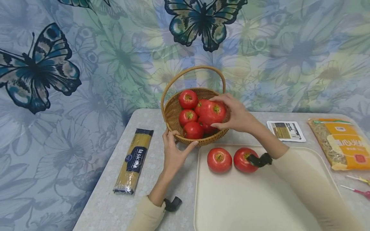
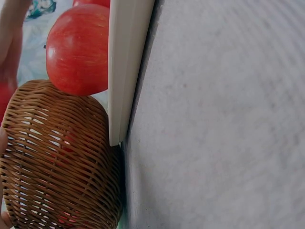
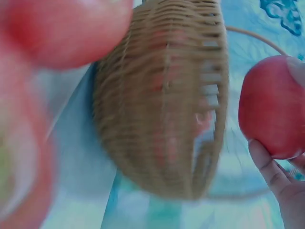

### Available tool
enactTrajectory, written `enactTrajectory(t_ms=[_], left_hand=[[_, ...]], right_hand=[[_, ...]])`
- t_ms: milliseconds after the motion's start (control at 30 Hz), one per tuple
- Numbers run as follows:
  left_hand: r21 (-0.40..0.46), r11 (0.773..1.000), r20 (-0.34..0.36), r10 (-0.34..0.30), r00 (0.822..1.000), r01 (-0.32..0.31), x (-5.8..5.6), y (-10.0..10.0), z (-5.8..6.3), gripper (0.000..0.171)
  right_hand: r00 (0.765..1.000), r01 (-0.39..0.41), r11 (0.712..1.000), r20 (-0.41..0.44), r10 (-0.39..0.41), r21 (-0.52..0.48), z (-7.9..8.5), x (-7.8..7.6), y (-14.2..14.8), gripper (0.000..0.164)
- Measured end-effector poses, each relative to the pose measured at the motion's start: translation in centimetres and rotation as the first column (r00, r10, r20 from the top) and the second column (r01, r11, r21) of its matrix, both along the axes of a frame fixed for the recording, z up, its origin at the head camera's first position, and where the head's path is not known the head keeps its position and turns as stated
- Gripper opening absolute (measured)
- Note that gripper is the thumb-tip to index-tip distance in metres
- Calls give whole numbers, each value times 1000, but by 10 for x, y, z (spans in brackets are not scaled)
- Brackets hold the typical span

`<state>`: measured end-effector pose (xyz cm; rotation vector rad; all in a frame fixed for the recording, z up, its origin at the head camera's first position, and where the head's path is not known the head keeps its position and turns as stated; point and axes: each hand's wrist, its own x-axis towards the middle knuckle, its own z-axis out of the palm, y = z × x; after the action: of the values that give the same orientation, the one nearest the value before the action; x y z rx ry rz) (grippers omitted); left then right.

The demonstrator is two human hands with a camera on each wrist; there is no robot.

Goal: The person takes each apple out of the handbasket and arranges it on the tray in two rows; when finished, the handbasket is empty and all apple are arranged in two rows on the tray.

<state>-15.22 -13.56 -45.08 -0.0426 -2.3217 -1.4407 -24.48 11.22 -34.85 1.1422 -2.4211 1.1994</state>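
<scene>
A round red apple with a yellow-green stem hollow [image 1: 213,110] is raised over the right side of the basket opening, its hollow facing the head camera, held between thumb and fingers of the right grip [image 1: 237,114]. The oval brown woven-wicker basket with a tall arched handle [image 1: 172,118] stands with its mouth toward the head camera, the left grip [image 1: 174,155] touching its near rim. More red apples [image 1: 188,117] lie heaped inside, some partly hidden. Two whole red apples [image 1: 219,160] sit side by side on the cream tray [image 1: 245,202], just before the basket.
</scene>
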Motion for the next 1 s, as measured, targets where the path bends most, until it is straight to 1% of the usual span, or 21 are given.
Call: enactTrajectory(t_ms=[100, 200, 367, 500, 633, 833, 1000], left_hand=[[-4, 1000, 2, -2, 1000, 2, 0, 1, -1, 66], [-4, 1000, 8, 0, 1000, 0, 1, 1, -1, 66], [11, 1000, 17, 4, 1000, -5, 2, 0, -2, 65], [8, 1000, 10, -2, 1000, 2, -1, 0, 0, 64], [5, 1000, 6, 3, 1000, -3, -2, -1, 1, 64], [16, 1000, 2, -3, 1000, 3, -1, 0, 0, 63], [11, 1000, 5, -1, 1000, 1, 0, 0, -1, 64]], right_hand=[[996, 80, 996, -32, -79, 33, -4, 21, 38, 79], [987, 157, 986, -57, -153, 64, -14, 43, 77, 82], [965, 262, 958, -13, -262, 118, -41, 78, 133, 85], [937, 332, 929, 61, -345, 162, -63, 102, 166, 86], [923, 340, 916, 112, -369, 213, -80, 113, 184, 85], [930, 293, 918, 144, -339, 269, -99, 120, 190, 81], [931, 284, 917, 147, -333, 280, -105, 123, 187, 79]])
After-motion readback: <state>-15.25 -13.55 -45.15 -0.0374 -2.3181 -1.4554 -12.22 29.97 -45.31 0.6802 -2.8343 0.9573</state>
